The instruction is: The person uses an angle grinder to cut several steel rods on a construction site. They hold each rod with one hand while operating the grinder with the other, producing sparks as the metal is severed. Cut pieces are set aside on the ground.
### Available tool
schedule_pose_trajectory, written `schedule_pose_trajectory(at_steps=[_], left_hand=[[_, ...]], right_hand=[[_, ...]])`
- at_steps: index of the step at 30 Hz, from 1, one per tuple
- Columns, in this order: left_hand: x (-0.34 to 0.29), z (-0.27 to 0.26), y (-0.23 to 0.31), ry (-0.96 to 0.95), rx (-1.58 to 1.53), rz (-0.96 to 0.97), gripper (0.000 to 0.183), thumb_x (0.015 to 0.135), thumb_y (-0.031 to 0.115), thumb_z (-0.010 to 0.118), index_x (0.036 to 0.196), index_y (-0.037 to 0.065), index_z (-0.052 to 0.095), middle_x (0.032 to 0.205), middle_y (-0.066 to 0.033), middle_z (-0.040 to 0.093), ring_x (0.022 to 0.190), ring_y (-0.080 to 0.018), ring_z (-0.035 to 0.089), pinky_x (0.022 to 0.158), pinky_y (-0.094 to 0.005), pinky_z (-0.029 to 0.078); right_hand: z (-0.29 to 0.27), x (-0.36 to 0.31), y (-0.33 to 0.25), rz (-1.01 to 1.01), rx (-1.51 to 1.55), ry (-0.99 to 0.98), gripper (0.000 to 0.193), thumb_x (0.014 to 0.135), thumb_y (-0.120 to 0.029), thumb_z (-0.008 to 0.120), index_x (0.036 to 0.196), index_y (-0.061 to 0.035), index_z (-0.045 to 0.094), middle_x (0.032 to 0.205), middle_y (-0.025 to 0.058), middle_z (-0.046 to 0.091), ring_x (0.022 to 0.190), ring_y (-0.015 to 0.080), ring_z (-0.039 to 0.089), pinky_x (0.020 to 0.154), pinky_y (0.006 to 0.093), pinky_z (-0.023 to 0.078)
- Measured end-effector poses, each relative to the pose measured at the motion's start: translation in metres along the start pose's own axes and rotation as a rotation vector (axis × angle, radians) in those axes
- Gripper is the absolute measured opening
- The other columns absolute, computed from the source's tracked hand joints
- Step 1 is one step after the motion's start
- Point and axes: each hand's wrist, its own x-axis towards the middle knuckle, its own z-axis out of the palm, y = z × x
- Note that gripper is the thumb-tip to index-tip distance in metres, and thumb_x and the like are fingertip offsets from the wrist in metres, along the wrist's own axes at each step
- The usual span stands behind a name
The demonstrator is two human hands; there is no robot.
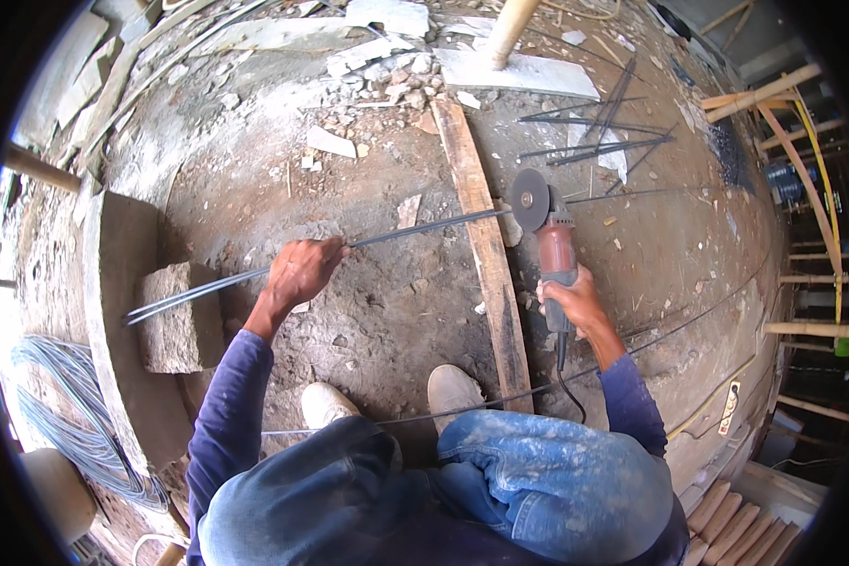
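Observation:
My left hand point(305, 271) is closed round a small bundle of thin steel rods point(415, 229). Their left ends pass over a rough concrete block point(181, 325), and their right ends lie across a wooden plank point(486, 259). In my right hand point(575, 300) is an angle grinder point(556, 247), gripped by its body, with a cord trailing from its rear. The grinder's dark cutting disc point(529, 200) is just beyond the rods' right ends. Whether the disc spins cannot be told.
Several cut rods point(599, 141) lie scattered at the far right. A power strip point(729, 407) rests on the right. Coiled wire point(75, 401) sits left beyond a concrete slab point(127, 377). A wooden post point(511, 33) stands at the back. Rubble point(406, 85) covers the far ground.

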Motion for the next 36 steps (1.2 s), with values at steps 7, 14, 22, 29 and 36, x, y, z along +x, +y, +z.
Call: schedule_pose_trajectory(at_steps=[7, 14, 22, 29, 36], left_hand=[[0.011, 0.003, -0.015, -0.193, 0.026, -0.163, 0.034, 0.112, 0.035, 0.056, 0.111, 0.006, 0.073, 0.104, -0.0252, 0.076, 0.1, -0.046, 0.074, 0.086, -0.0567, 0.058], [0.023, 0.007, -0.026, 0.201, -0.043, 0.036, 0.031, 0.107, 0.036, 0.065, 0.097, 0.007, 0.073, 0.082, -0.0196, 0.073, 0.082, -0.0443, 0.075, 0.068, -0.056, 0.055], [0.053, 0.017, -0.045, 0.327, 0.079, 0.034, 0.02, 0.101, 0.027, 0.067, 0.094, 0.009, 0.073, 0.083, -0.0152, 0.073, 0.087, -0.0392, 0.075, 0.073, -0.051, 0.056], [0.02, 0.009, 0.01, 0.376, 0.169, 0.069, 0.015, 0.102, 0.018, 0.062, 0.113, 0.01, 0.069, 0.096, -0.0105, 0.072, 0.097, -0.0312, 0.073, 0.081, -0.0477, 0.058], [-0.066, 0.06, 0.102, 0.039, -0.135, 0.027, 0.015, 0.1, 0.016, 0.063, 0.106, 0.002, 0.065, 0.079, -0.0175, 0.072, 0.078, -0.0396, 0.077, 0.063, -0.0511, 0.059]], right_hand=[[-0.052, -0.032, 0.044, 0.073, 0.195, 0.121, 0.076, 0.09, -0.016, 0.086, 0.152, -0.004, 0.044, 0.114, 0.0125, 0.073, 0.096, 0.0223, 0.075, 0.079, 0.0408, 0.065], [-0.063, -0.031, 0.039, -0.06, 0.156, 0.096, 0.021, 0.098, -0.019, 0.073, 0.113, -0.0068, 0.066, 0.093, 0.0044, 0.065, 0.076, 0.0142, 0.065, 0.064, 0.0331, 0.058], [-0.03, -0.035, 0.01, -0.031, 0.161, 0.036, 0.022, 0.098, -0.019, 0.073, 0.114, -0.0066, 0.066, 0.093, 0.0045, 0.065, 0.076, 0.0143, 0.065, 0.064, 0.0329, 0.058], [-0.035, -0.04, 0.005, -0.023, 0.162, 0.039, 0.023, 0.098, -0.02, 0.073, 0.115, -0.0065, 0.066, 0.094, 0.0046, 0.065, 0.077, 0.0143, 0.065, 0.065, 0.0327, 0.058], [-0.047, -0.045, 0.001, -0.024, 0.17, 0.047, 0.024, 0.098, -0.02, 0.073, 0.116, -0.0063, 0.066, 0.094, 0.0046, 0.065, 0.077, 0.0143, 0.065, 0.066, 0.0326, 0.058]])
